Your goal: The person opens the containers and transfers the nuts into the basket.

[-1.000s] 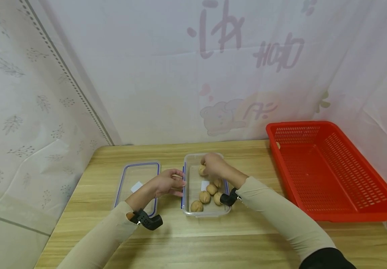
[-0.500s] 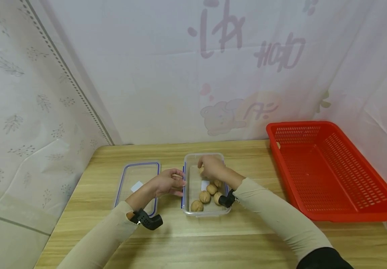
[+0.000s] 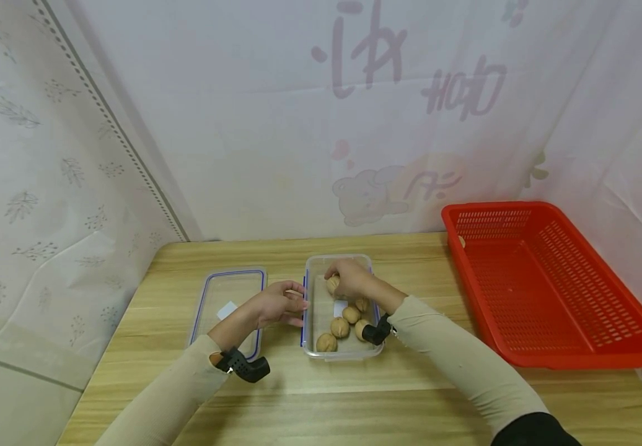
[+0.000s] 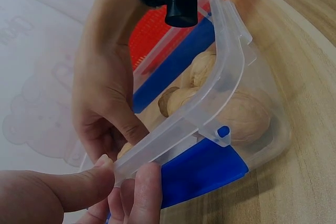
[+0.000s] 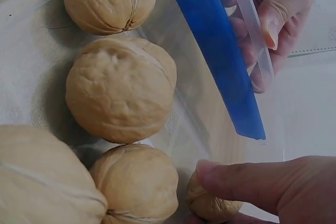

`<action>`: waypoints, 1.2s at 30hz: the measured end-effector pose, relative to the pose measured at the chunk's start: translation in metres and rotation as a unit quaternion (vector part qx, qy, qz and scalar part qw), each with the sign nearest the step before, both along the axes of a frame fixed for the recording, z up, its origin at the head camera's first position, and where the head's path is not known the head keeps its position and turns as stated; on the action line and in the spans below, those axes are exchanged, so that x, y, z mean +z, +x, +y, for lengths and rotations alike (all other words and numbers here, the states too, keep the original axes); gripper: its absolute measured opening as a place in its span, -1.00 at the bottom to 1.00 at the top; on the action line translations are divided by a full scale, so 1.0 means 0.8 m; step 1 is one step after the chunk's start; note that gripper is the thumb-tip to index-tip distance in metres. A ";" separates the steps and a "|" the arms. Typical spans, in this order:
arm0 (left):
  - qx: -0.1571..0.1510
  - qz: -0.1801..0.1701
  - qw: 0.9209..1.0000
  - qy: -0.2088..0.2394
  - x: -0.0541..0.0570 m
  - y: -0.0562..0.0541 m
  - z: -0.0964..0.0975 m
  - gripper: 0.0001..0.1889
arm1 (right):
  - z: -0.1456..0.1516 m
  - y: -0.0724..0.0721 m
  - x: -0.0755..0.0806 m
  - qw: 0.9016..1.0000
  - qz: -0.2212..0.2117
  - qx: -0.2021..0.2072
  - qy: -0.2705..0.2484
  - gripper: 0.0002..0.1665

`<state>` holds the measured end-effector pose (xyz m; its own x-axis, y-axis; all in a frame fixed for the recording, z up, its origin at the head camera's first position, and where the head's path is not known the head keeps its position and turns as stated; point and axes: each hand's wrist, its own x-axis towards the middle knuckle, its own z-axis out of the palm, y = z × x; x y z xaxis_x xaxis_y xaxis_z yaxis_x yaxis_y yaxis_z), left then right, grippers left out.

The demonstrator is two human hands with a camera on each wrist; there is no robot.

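Note:
A clear plastic storage box (image 3: 321,354) with blue side clips stands mid-table, holding several walnuts (image 3: 340,326). My left hand (image 3: 279,303) grips its left rim, thumb on one side and fingers on the other, as the left wrist view shows beside the blue clip (image 4: 207,174). Reaching over the box's far half, my right hand (image 3: 352,279) pinches a walnut (image 5: 212,203) between thumb and fingers. The other walnuts lie toward the near end and right side; my right wrist camera (image 3: 375,332) partly covers one. Under the right hand, part of the box floor is hidden.
To the left, a clear lid with a blue seal (image 3: 237,271) lies flat, partly under my left forearm. A red plastic basket (image 3: 522,291) stands at the right, a small tan object (image 3: 462,242) showing at its left wall. A curtain (image 3: 276,155) hangs behind the wooden table (image 3: 321,402).
My right hand has shifted slightly left inside the box with the pinched walnut, which was mostly hidden half a second ago and shows again now. My left hand stays at the rim.

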<state>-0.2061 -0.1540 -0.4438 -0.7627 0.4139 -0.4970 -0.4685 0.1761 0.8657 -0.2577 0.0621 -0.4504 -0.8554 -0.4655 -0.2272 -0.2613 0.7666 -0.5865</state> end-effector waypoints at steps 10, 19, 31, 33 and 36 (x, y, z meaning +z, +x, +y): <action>-0.001 -0.002 1.000 0.001 0.002 0.000 0.001 -0.55 | 0.004 0.004 0.007 0.999 -0.035 -0.008 -0.039 -0.42; -0.003 -0.001 1.000 0.003 0.002 0.000 0.001 -0.57 | 0.012 0.000 0.020 0.998 -0.024 -0.010 -0.061 -0.38; -0.005 -0.003 1.000 0.007 0.002 0.001 -0.001 -0.55 | 0.039 -0.003 0.046 0.991 -0.027 0.044 -0.124 -0.40; -0.008 -0.003 1.000 0.010 0.001 0.000 -0.001 -0.55 | 0.046 -0.003 0.053 0.990 -0.027 0.047 -0.130 -0.40; -0.013 -0.001 1.000 0.013 0.002 -0.001 -0.002 -0.56 | 0.059 -0.004 0.067 0.989 -0.021 0.049 -0.137 -0.39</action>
